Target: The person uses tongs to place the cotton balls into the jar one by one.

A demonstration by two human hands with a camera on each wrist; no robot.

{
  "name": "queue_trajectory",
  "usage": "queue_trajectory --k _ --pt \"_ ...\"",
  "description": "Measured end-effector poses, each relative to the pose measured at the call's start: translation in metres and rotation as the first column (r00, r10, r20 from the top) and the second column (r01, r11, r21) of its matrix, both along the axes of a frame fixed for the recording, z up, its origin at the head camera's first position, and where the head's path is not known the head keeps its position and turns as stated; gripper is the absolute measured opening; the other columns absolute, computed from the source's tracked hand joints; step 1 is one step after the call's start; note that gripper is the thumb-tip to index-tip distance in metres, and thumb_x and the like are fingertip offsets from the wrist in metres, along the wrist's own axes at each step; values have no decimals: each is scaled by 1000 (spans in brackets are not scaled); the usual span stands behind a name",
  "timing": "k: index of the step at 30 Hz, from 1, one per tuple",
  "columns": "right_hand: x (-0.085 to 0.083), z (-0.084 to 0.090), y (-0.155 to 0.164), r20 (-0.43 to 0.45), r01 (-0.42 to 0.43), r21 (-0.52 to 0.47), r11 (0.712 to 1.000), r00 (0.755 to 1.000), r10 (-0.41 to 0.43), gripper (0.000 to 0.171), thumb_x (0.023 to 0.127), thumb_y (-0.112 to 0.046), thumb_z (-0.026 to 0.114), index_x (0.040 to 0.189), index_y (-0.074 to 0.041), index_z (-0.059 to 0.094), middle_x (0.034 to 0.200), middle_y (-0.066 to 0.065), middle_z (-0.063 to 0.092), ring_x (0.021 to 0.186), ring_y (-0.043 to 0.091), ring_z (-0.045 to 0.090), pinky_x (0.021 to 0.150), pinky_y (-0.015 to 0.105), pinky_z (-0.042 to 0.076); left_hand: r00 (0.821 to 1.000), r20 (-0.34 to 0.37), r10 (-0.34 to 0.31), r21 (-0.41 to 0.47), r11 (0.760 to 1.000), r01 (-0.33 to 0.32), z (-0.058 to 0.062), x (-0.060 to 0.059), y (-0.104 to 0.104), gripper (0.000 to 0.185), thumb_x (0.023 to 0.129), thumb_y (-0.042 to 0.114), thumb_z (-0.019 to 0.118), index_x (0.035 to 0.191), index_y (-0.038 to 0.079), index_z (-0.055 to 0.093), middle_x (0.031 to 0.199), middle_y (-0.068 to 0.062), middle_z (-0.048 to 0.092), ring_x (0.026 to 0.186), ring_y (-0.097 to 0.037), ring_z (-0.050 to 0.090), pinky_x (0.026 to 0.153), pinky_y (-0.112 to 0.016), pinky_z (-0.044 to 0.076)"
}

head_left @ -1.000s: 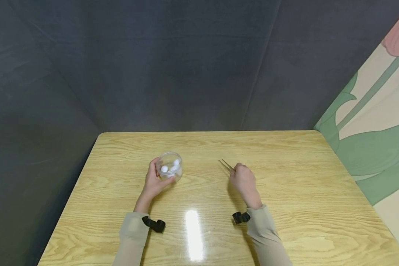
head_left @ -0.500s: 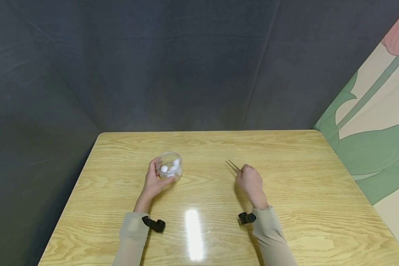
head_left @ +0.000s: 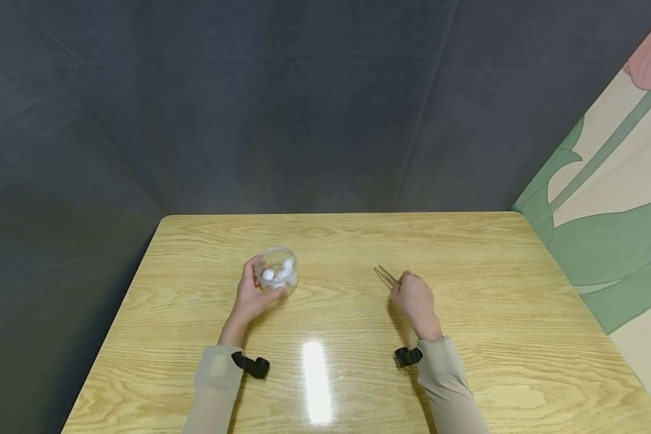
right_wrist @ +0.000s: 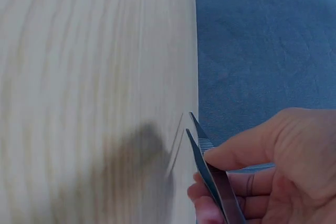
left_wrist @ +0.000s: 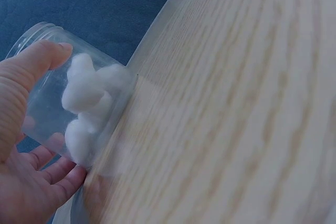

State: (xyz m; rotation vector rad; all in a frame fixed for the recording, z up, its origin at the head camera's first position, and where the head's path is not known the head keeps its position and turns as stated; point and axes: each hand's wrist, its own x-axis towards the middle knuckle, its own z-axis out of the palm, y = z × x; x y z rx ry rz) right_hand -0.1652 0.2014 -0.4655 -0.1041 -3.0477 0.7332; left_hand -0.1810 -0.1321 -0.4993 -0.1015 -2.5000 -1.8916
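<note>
My left hand (head_left: 248, 295) grips the clear jar (head_left: 278, 268) of cotton balls (left_wrist: 86, 90), fingers curled round it. My right hand (head_left: 414, 299) pinches tweezers (head_left: 385, 276) above the counter (head_left: 466, 289).

This looks like a small staged recording booth rather than a lived-in room. A light wood-grain desk (head_left: 466, 253) is pushed into a corner of dark grey fabric-covered panels (head_left: 282, 108) that rise behind its far and left edges. Past the desk's right edge stands a wall panel painted with a large pink flower on green stem and leaves (head_left: 618, 199).
</note>
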Motion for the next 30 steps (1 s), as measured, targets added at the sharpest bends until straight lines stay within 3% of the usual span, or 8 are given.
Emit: queue_trajectory --k 6,9,12,16,19,24,27,30 --pt "0 -2 1 32 -12 6 1000 999 11 34 78 4 45 55 -15 30 49 -5 23 45 10 19 39 21 17 1000 -18 4 -5 1000 -5 -14 -5 -2 89 72 9 79 142 6 25 139 -21 36 126 -35 37 100 -52 34" --pt "0 -4 1 45 -23 15 1000 999 22 36 79 4 45 53 -15 30 46 -5 23 42 9 21 37 20 19 1000 -13 4 8 1000 -4 -13 -4 -2 89 72 8 80 142 6 25 140 -21 35 126 -35 36 101 -52 33" --pt "0 -7 2 45 -33 31 999 998 31 35 78 5 46 53 -14 30 44 -5 24 41 9 22 36 20 20 1000 1 -5 10 1000 5 3 2 1 87 73 3 77 142 2 23 141 -25 33 127 -39 34 101 -53 32" --pt "0 -8 3 52 -47 47 998 998 45 35 77 6 45 52 -14 29 45 -6 21 42 9 19 37 20 18 1000 5 -9 22 1000 8 2 2 2 88 74 2 76 143 2 22 142 -25 31 128 -39 33 102 -54 31" --pt "-2 -7 4 83 -47 56 997 996 42 36 76 6 44 52 -15 28 46 -7 19 43 8 17 37 19 17 1000 -3 -6 18 1000 6 -11 -3 -1 90 73 6 78 143 5 22 143 -22 30 129 -37 33 103 -54 31" --pt "-3 -8 3 145 -27 59 998 989 18 36 77 4 46 50 -15 29 44 -7 19 43 8 15 37 19 17 1000 23 -14 -39 999 15 -5 -1 -2 96 73 12 79 146 7 17 148 -21 24 134 -38 25 105 -54 27" --pt "-2 -6 4 150 -19 73 997 989 8 30 84 -5 52 56 -7 40 48 -1 31 42 10 26 36 21 24 1000 15 -19 -65 998 20 2 1 -1 103 73 16 80 149 8 10 152 -21 15 137 -38 19 107 -55 23" --pt "2 -1 1 42 -37 108 993 999 33 29 90 -20 59 85 9 56 69 17 56 53 23 51 43 33 44 997 -76 4 -109 994 -12 15 4 3 102 75 22 78 150 10 9 153 -19 12 138 -39 16 107 -58 20"
